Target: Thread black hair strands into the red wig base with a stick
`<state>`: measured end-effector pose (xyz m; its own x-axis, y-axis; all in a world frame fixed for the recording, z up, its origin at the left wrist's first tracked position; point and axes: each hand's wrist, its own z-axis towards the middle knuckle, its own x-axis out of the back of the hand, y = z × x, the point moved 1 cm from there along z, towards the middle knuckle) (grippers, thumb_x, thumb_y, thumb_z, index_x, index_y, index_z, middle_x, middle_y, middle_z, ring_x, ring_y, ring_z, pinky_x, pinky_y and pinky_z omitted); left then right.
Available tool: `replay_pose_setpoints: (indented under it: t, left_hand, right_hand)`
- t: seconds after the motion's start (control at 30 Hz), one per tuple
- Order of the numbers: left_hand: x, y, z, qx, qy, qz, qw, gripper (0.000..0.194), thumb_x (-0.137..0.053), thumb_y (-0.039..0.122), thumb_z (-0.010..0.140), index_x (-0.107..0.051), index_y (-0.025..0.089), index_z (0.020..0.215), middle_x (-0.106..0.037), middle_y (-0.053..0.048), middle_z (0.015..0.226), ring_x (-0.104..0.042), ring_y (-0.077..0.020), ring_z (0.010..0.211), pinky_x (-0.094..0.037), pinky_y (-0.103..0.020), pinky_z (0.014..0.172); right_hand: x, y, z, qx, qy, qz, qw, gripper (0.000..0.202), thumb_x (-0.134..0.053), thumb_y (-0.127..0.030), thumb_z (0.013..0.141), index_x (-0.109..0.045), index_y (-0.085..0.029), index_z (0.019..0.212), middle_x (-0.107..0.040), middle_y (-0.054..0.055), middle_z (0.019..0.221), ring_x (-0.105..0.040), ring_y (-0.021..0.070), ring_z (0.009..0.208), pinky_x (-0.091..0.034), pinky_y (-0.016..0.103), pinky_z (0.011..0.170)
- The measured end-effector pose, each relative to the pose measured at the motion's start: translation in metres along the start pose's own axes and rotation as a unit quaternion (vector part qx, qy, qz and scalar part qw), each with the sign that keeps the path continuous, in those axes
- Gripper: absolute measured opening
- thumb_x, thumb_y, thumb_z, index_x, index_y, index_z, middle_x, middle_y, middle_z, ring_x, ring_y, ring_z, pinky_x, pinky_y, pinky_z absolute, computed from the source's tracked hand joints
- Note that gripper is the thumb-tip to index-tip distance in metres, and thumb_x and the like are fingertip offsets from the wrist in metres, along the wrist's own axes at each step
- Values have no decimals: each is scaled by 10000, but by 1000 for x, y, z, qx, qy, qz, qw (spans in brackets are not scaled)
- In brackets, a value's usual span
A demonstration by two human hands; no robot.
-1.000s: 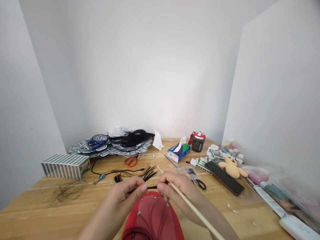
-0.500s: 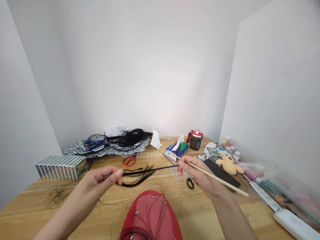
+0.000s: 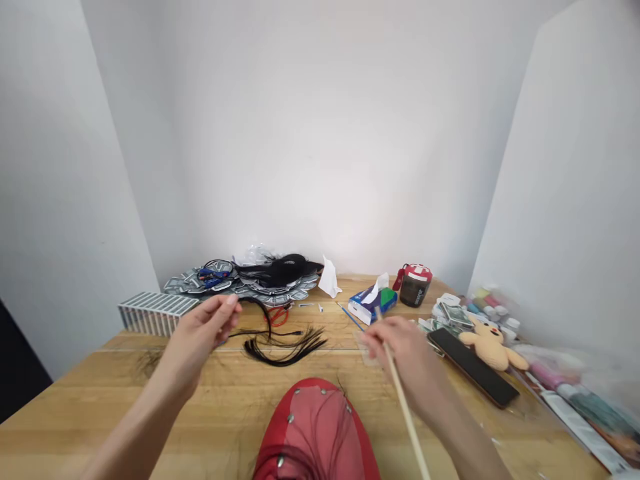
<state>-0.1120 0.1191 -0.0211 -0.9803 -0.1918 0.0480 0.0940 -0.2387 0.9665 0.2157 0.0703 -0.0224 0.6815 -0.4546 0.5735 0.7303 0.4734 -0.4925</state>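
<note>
My left hand [image 3: 203, 337] pinches one end of a thin black strand of hair [image 3: 265, 310], which curves down from the fingertips toward the table. My right hand [image 3: 407, 350] is closed on a long pale wooden stick [image 3: 406, 413] that slants down toward the bottom edge; the hand is slightly blurred. Between and below my hands stands a red rounded form [image 3: 317, 427] with metal pins and fine dark hairs on it. A loose black hair bundle [image 3: 287, 350] lies on the wooden table just beyond the form.
Farther back are red-handled scissors [image 3: 277, 316], a black hair mass [image 3: 287, 270] on patterned sheets, a tissue box [image 3: 371, 305] and a dark jar with a red lid [image 3: 415, 285]. On the right lie a phone [image 3: 473, 367] and a plush toy [image 3: 493, 345]; a striped box [image 3: 156, 312] sits left.
The strand stretched between my hands has left my right hand and now hangs curved from my left. The stick has swung steeper. The whole view has shifted, with the table's objects farther right.
</note>
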Motion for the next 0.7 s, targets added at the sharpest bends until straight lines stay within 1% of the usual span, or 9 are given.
replay_pose_setpoints:
  t: [0.1,0.17,0.23,0.33,0.43,0.5,0.57,0.63,0.7]
  left_hand:
    - [-22,1,-13,-1,-47,17,999,239,-696,393,1022,-701,156,994,-730,-19,956,-718,-183,824,-617,-359,755]
    - [-40,4,-27,-1,-87,11,996,333,-708,488,991,-704,168,900,-753,-22,903,-735,-195,830,-616,-372,785]
    - [-56,9,-44,4,-132,4,991,499,-739,690,863,-704,197,790,-773,-31,810,-750,-226,779,-614,-340,746]
    - [-73,14,-65,9,-180,4,984,606,-687,815,796,-674,212,727,-717,-17,653,-680,-195,584,-552,-278,560]
    - [-80,17,-74,4,-205,20,979,599,-639,802,827,-638,221,684,-570,41,503,-506,-138,432,-412,-234,444]
    - [-79,19,-73,-9,-209,39,977,552,-655,750,829,-649,219,680,-551,43,524,-491,-140,482,-407,-234,489]
    - [-77,20,-72,-23,-208,65,976,495,-669,689,812,-666,213,677,-586,18,598,-527,-164,584,-428,-249,565]
    - [-75,21,-71,-31,-207,94,973,459,-645,641,803,-664,205,656,-597,-4,635,-541,-187,637,-421,-264,599]
    - [-74,20,-72,-34,-208,120,970,444,-605,608,809,-638,203,632,-579,-11,636,-538,-197,645,-401,-269,604]
  right_hand:
    - [-32,-46,-18,134,-30,23,990,274,-653,-205,1006,-761,-242,756,-737,14,733,-666,212,731,-436,310,702]
    - [-47,-66,-27,196,1,27,980,289,-620,-215,1059,-734,-213,794,-742,-2,698,-645,193,711,-432,323,760]
    - [-52,-74,-30,224,68,33,972,329,-585,-225,1091,-696,-198,782,-730,-19,652,-626,182,689,-415,330,787]
    - [-44,-71,-26,206,113,16,972,339,-586,-255,1099,-692,-199,782,-723,-27,653,-608,174,686,-399,331,793]
    - [-30,-65,-21,167,93,8,981,309,-682,-237,1045,-711,-204,739,-701,-26,649,-605,179,681,-400,335,759]
    - [-22,-62,-19,135,51,13,990,235,-797,-156,944,-734,-206,724,-695,-22,665,-618,188,686,-410,333,731]
    - [-16,-59,-17,94,3,13,996,211,-848,-74,863,-756,-209,729,-694,-16,678,-636,204,701,-426,335,717]
    - [-10,-53,-15,52,-39,8,998,207,-831,-65,868,-772,-213,735,-698,-5,689,-659,232,739,-448,354,732]
    - [-5,-49,-13,17,-49,2,999,177,-783,-105,919,-794,-216,781,-722,21,738,-677,264,784,-471,385,752]
